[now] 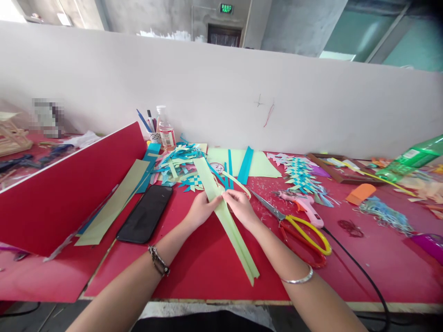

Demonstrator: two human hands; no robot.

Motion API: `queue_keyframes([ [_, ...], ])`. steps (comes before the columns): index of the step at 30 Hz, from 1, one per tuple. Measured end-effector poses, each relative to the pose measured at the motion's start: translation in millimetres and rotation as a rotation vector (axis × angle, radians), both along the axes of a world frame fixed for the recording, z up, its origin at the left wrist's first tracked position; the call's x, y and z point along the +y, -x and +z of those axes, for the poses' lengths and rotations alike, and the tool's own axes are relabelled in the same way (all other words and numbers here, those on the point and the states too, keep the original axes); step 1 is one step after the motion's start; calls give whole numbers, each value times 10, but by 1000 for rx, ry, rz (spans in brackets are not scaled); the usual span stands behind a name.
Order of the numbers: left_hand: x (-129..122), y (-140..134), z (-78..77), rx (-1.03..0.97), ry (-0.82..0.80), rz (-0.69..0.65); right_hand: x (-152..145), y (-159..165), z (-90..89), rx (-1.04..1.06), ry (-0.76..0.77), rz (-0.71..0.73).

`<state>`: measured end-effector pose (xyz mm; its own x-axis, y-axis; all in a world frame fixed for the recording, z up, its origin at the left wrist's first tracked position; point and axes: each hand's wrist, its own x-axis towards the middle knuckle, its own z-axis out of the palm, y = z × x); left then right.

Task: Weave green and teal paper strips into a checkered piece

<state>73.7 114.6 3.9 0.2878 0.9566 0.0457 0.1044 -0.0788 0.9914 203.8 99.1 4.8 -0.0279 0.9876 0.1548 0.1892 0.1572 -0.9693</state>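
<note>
A long pale green paper strip (pixel 235 233) slants across the middle of the red table, its near half creased lengthwise. My left hand (pixel 203 208) grips it at the left edge, thumb on top. From the other side, my right hand (pixel 240 207) pinches the strip near the left thumb. A narrow pale curl of paper (pixel 238 179) arches just beyond the right fingers. Right of that hand lie scissors (pixel 294 226) with one yellow and one red handle, blades slightly apart. The pink glue gun (pixel 301 203) rests behind them.
A black phone (pixel 145 214) and pale green strips (pixel 114 203) lie left, beside a red upright board (pixel 79 184). Behind are a heap of woven blue-green paper (pixel 180 161), a plastic bottle (pixel 166 131) and pale sheets (pixel 261 163). A green bottle (pixel 411 159) leans at right.
</note>
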Motion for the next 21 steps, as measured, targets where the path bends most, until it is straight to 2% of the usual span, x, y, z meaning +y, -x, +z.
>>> queue_keyframes([
  [5,-7,20,33,-17,127,-1,14,-3,-37,47,33,-6],
  [11,-11,0,30,-47,127,38,49,-14,-113,110,59,3],
  [21,-29,24,63,-28,203,38,26,28,-94,182,154,28],
])
